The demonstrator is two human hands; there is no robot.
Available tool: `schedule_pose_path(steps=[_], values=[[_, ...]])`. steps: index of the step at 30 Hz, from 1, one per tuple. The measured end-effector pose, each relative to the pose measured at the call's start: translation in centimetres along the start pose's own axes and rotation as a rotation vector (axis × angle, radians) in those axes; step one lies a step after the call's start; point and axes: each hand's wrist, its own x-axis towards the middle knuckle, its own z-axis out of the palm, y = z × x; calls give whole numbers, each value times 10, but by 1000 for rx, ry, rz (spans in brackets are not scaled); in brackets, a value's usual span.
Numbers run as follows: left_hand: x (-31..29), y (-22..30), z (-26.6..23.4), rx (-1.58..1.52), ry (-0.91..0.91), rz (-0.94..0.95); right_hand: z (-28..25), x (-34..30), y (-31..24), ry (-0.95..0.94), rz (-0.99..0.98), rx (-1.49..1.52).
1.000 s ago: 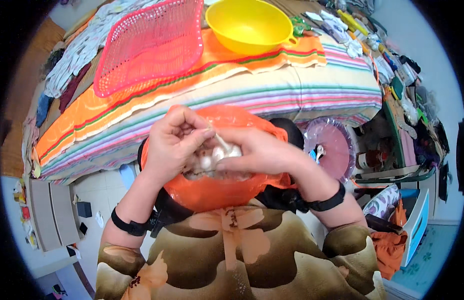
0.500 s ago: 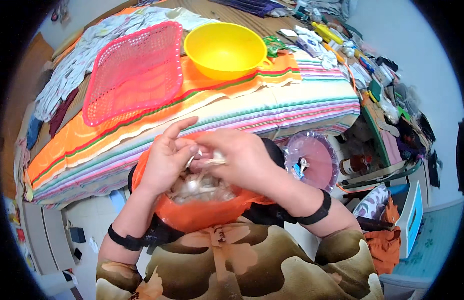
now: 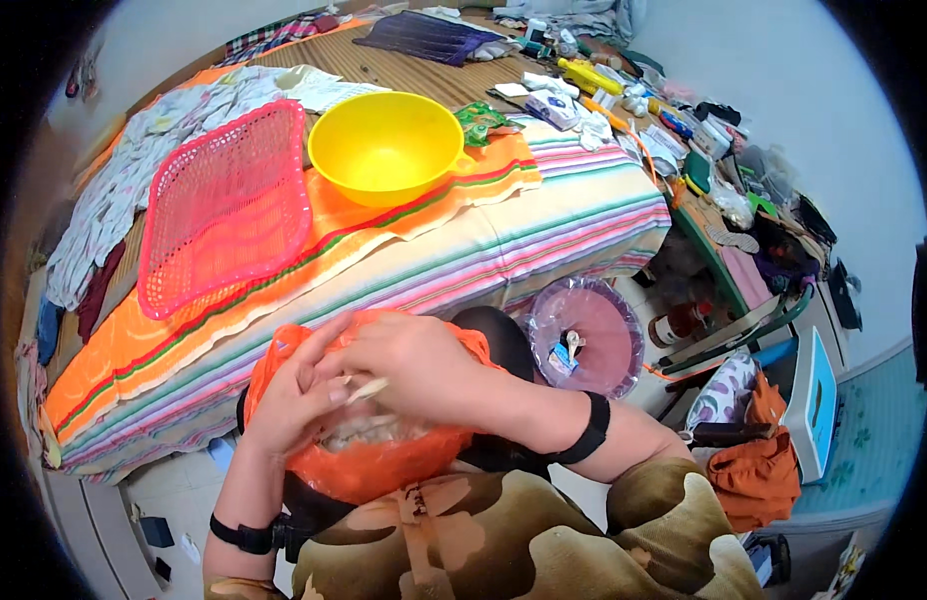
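Both hands work close together over an orange plastic bag (image 3: 389, 468) that lies open on my lap. Inside it are whitish pieces that look like garlic (image 3: 369, 430), partly hidden by my hands. My left hand (image 3: 289, 400) is closed, its thumb and fingers pressed against a pale garlic bulb (image 3: 368, 396) with a dry stem. From the other side my right hand (image 3: 414, 362) curls over the same bulb, back of the hand upward. Most of the bulb and the right fingertips are hidden.
Ahead, a striped cloth (image 3: 574, 235) covers the bed edge. A pink perforated basket (image 3: 224, 215) and a yellow bowl (image 3: 389, 150) stand on an orange towel (image 3: 94, 390). A lined waste bin (image 3: 609, 340) is on the floor at right. Clutter fills the side table (image 3: 729, 215).
The view has shifted, so the bed things appear lower and further left. My left fingers, spread before, have folded in toward the right hand, which now covers more of the bulb.
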Motion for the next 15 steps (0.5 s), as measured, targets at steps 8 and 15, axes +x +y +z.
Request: schedule_pose_path(steps=[8,15], values=[[-26,0,-35,302,70,-109,-107,-91,70,-193,743,-474],[-17,-7,-25,328,37,-83,-142,-133,101,-243,913,-673]])
